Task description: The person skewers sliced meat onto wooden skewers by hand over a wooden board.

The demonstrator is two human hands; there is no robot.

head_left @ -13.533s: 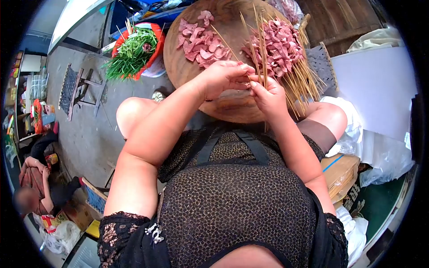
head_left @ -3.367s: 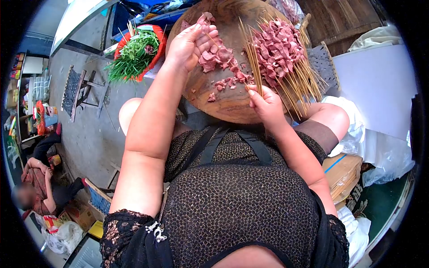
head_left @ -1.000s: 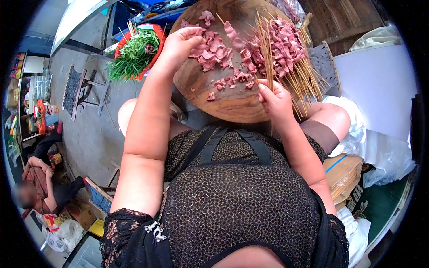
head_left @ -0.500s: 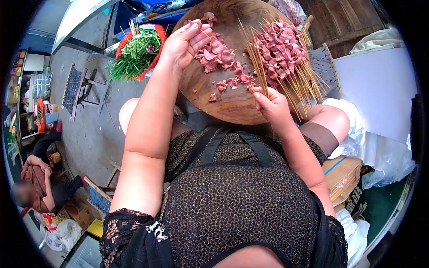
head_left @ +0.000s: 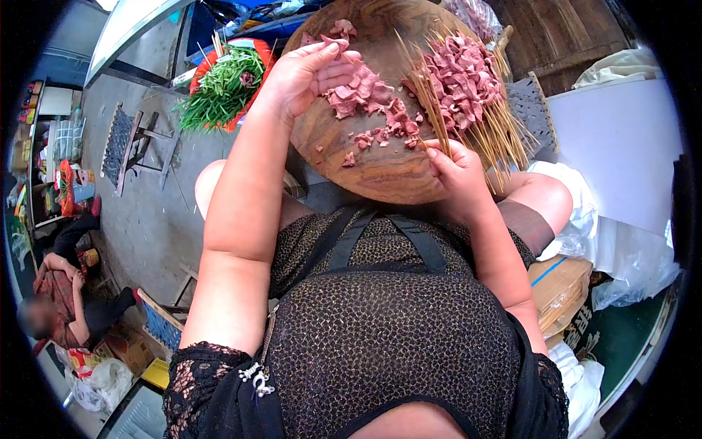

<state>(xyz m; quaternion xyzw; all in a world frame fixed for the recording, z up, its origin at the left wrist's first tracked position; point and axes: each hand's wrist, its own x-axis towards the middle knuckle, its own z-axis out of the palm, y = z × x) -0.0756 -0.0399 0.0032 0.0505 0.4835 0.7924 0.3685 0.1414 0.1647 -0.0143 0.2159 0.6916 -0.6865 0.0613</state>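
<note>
My left hand is over the left side of a round wooden board, palm turned to the right. Its thumb and forefinger are pinched at a small pink meat slice, and the other fingers curl loosely. In my right hand, at the board's near edge, is a bunch of thin bamboo skewers pointing away from me. Loose meat slices lie between the hands, with small scraps toward me. Beyond my right hand rests a heap of skewered meat, its sticks fanning out to the right.
A red-rimmed basket of green vegetables is left of the board. Low woven stools stand on the grey floor. A person sits at the far left. Flattened cardboard and plastic bags lie to my right.
My right hand has shifted slightly right with the skewers, away from the meat scraps. My left thumb has closed in toward the forefinger.
</note>
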